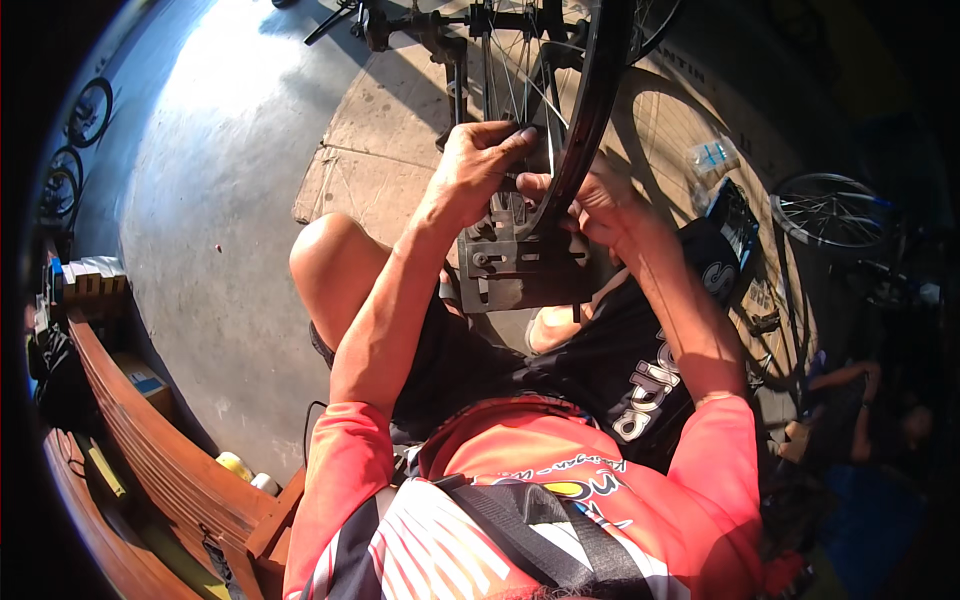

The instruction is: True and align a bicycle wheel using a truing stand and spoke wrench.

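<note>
A spoked bicycle wheel (582,150) with a dark rim stands upright before me in a dark metal wheel stand (525,285). My left hand (477,170) is at the spokes on the wheel's left side, thumb and fingers pinched together. Whatever is between those fingertips is too small to make out. From the right, my right hand (597,203) wraps the lower part of the rim. Its thumb shows on the left of the rim, while the other fingers are partly hidden behind it.
Flattened cardboard (385,125) lies under the stand. On the right are a clear plastic bag (712,157), a loose wheel (830,210) and a person (855,400) in shadow. A wooden bench (165,440) runs along the left, with boxes (93,278) near its far end.
</note>
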The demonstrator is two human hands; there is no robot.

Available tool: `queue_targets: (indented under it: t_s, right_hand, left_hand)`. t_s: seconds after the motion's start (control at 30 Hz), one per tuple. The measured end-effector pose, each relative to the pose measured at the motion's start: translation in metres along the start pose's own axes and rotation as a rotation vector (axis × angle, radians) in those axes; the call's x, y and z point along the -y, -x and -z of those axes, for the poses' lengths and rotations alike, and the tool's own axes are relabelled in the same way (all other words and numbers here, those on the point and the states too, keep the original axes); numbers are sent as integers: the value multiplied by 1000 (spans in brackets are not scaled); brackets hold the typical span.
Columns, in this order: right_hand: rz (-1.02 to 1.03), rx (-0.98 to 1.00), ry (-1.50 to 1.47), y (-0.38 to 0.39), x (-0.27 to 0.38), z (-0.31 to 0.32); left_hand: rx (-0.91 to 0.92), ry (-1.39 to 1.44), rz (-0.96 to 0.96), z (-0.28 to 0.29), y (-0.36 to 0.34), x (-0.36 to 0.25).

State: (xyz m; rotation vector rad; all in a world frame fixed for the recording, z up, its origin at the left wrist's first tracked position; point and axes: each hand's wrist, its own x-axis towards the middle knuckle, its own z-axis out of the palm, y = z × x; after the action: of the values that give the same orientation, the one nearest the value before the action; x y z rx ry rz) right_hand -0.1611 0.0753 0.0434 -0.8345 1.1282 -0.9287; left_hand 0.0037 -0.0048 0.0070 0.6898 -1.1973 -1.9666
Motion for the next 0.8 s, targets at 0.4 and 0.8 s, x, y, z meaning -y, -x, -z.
queue_targets:
  t_s: [0.4,0.8]
  right_hand:
    - [260,-278,99,28,5,3]
    - [144,116,-444,15,-28,4]
  left_hand:
    - [-243,-893,-159,-2,9,6]
    - [-121,-646,-302,0,9,-1]
